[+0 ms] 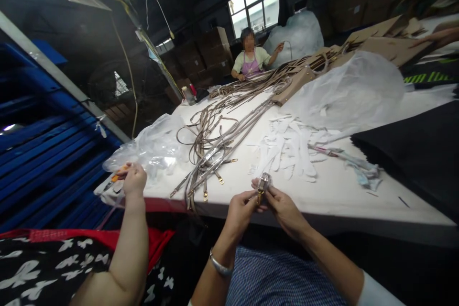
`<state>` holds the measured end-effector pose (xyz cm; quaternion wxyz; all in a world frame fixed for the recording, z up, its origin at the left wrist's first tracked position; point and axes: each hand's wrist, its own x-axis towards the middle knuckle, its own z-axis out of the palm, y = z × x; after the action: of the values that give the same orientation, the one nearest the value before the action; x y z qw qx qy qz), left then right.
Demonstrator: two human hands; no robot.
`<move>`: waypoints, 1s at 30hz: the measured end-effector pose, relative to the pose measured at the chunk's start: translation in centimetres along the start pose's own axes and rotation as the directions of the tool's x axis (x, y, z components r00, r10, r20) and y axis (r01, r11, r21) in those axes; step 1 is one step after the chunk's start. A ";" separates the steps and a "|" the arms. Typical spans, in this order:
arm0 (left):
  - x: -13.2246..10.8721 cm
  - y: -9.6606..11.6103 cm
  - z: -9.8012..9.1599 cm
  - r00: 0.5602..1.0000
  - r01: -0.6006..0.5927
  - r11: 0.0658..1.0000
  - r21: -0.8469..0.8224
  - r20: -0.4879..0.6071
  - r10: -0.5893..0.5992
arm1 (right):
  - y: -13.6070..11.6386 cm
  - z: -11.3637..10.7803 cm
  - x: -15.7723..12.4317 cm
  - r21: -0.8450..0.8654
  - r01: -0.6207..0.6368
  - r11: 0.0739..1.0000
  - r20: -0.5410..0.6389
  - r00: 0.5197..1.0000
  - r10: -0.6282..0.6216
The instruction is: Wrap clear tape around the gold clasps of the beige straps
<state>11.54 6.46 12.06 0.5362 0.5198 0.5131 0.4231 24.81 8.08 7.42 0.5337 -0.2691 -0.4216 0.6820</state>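
Observation:
Near the table's front edge, my left hand and my right hand meet around a strap end with a gold clasp. Clear plastic seems to cover part of it. The fingers of both hands are closed on it, pinching from either side. To the left of my hands lies a tangle of taupe straps, some with gold clasps hanging near the edge. White paper-like strips are piled just beyond my right hand.
A co-worker's hand at the left is by a clear plastic bag. Another person sits at the far end of the white table. A large plastic bag, cardboard and dark cloth lie right.

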 end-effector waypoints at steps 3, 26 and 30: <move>0.1 -0.2 -0.1 1.000 -0.007 1.000 -0.027 0.002 0.007 | 1.2 0.1 0.2 -0.141 0.060 0.988 -0.140 0.987 -0.080; 0.7 -0.7 3.2 0.956 -0.245 0.540 0.805 0.109 0.271 | -2.7 -2.0 -3.8 -0.499 -0.123 0.858 -0.122 0.990 0.070; 0.3 -1.4 3.2 0.955 -0.246 0.511 0.823 0.118 0.270 | -3.6 -2.2 -5.1 -0.786 0.018 0.618 -0.030 0.997 -0.067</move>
<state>14.64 6.20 10.40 0.1516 0.7755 0.5750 0.2123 29.91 4.16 9.01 0.3905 -0.4842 -0.6678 0.4089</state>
